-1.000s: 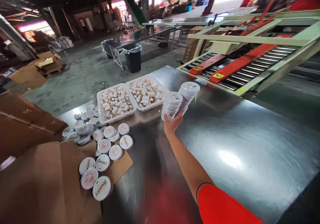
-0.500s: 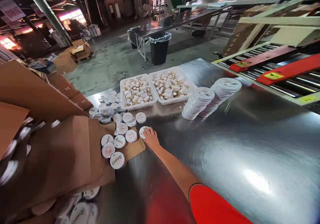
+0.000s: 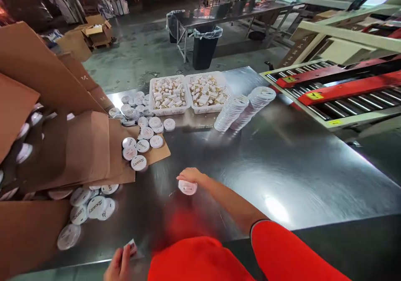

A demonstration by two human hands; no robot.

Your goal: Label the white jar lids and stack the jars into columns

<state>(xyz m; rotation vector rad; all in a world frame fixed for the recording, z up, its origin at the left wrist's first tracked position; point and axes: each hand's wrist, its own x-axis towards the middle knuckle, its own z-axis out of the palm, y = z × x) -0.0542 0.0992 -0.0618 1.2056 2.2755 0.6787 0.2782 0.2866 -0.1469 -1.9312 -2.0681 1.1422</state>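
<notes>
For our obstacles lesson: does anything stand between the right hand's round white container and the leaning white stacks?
Only the right hand holding the round white container; beyond it, shiny metal tabletop runs to the leaning stacks.

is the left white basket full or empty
Full, or nearly so: small white-and-gold pieces lie across the left white basket, hiding its floor.

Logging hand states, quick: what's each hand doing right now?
Left hand: closed, pinching a small printed piece.
Right hand: closed on the edge of a round white case.
</notes>
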